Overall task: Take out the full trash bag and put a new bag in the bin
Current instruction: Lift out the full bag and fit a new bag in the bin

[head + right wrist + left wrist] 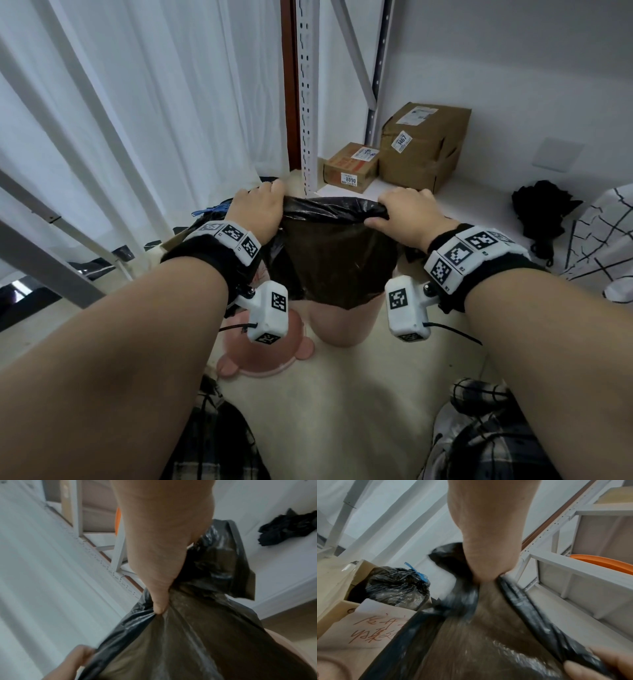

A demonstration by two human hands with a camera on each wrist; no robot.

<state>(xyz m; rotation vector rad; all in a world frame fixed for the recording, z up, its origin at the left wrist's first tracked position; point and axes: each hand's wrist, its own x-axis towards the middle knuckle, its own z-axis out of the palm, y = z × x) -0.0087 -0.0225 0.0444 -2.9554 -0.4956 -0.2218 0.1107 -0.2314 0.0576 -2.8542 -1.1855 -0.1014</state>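
The left hand (258, 209) and the right hand (407, 212) each hold one end of the mouth of a black bag (329, 260). The grip on both sides is a pinch: fingers curled over the rolled top edge, thumb pressed against the film from the near side. The mouth is stretched taut between the hands, so its long axis runs left to right. The body of the bag hangs downward from that edge, and its lower end overlaps the top of the pink bin (339, 325) on the floor. Whether the bag reaches inside the bin cannot be told.

Only the head view shows both wrists, the bin, a pink lid (263, 356) on the floor just left of the bin, and two cardboard boxes (421, 144) against the far wall.

Only the left wrist view shows a tied black bag (397, 586) with a blue tie sitting in an open carton (342, 605) to the left, with red handwriting on paper at the carton's front. It also shows an orange rim (604, 562) on the white shelf (573, 566).

The right wrist view shows the thumb tip (160, 608) gathering the film into folds, and a black cloth (289, 528) lying well apart on a white surface.
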